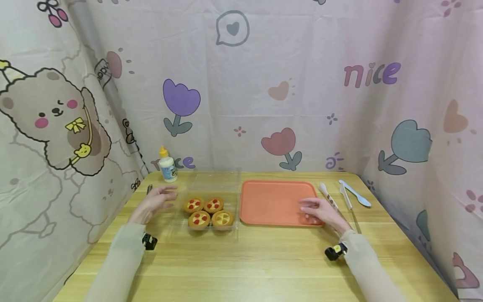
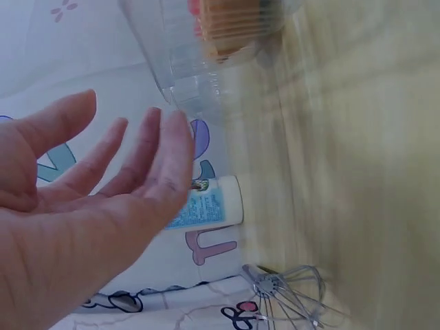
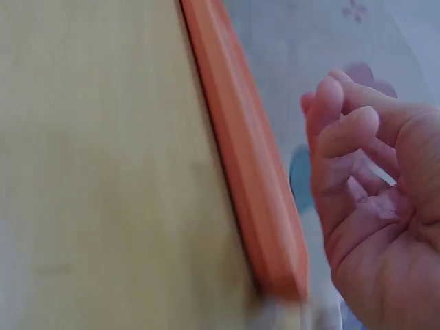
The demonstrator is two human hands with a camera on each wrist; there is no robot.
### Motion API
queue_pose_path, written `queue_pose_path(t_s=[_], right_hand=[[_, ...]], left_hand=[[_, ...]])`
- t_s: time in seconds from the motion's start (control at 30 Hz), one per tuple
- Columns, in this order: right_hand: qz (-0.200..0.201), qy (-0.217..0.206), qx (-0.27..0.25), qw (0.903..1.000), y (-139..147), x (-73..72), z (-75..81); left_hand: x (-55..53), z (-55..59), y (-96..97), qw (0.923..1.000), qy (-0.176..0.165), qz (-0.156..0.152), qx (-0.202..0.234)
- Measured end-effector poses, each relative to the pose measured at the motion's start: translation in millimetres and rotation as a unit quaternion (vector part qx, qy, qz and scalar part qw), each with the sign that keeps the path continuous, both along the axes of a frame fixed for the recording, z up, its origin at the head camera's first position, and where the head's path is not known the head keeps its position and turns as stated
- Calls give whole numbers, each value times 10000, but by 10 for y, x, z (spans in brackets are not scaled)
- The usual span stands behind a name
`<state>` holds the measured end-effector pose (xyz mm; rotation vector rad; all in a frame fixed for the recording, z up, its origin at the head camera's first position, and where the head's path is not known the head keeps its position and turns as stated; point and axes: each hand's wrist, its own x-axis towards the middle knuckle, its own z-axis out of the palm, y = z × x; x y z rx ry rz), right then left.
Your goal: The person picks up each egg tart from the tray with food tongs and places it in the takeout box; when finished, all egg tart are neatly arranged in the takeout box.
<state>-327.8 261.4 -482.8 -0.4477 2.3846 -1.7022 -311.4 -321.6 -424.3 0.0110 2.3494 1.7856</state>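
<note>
My left hand (image 1: 154, 203) hovers at the left side of a clear plastic box (image 1: 238, 209), fingers spread and relaxed, holding nothing. Several small tarts (image 1: 198, 219) with red and yellow toppings sit inside the box, whose clear lid (image 1: 215, 181) stands raised at the back. Over the right part of an orange tray (image 1: 271, 203) is my right hand (image 1: 318, 209); its fingers are loosely bent around nothing. In the right wrist view, that hand (image 3: 378, 179) appears above the tray's edge (image 3: 247, 158). The left wrist view shows my left palm (image 2: 103, 192) empty.
A white bottle with a yellow cap (image 1: 167, 167) stands at the back left. Beside it lies a wire whisk (image 2: 292, 292), partly hidden by my left hand in the head view. Right of the tray lie a light-blue spreader (image 1: 356, 193), a white-handled tool (image 1: 346, 196) and a pattern-handled tool (image 1: 328, 195).
</note>
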Motion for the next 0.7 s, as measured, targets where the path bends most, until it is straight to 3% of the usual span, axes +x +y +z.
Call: queue_pose_path(t_s=[0.17, 0.37, 0.7], right_hand=[[58, 250, -322, 9992, -490, -123, 76], [167, 149, -416, 9989, -994, -240, 125], [402, -39, -652, 9971, -1622, -416, 116]], left_hand=[[-168, -51, -9, 9987, 404, 257, -198], [-308, -165, -36, 9946, 804, 524, -387], [-396, -234, -17, 9961, 745, 471, -107]])
